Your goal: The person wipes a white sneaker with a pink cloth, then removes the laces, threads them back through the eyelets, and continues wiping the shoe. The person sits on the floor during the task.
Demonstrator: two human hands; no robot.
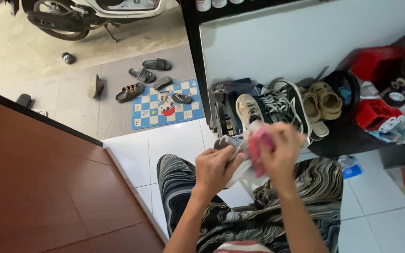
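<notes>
My left hand (215,169) and my right hand (281,149) meet in front of me over my lap, both closed on a white and pink shoe (254,151). The left hand pinches its whitish lace end near the toe. The right hand wraps the pink part from the right, and motion blur hides the details. I sit with knees in striped dark trousers (183,187) on a white tiled floor (132,154).
A low shoe rack (226,110) ahead holds a beige sneaker (248,110), black laced sneakers (282,105) and tan clogs (326,100). Red items (376,115) lie right. A chequered mat (162,107), sandals (142,75) and a motorbike (80,14) lie beyond. A brown door (33,187) stands left.
</notes>
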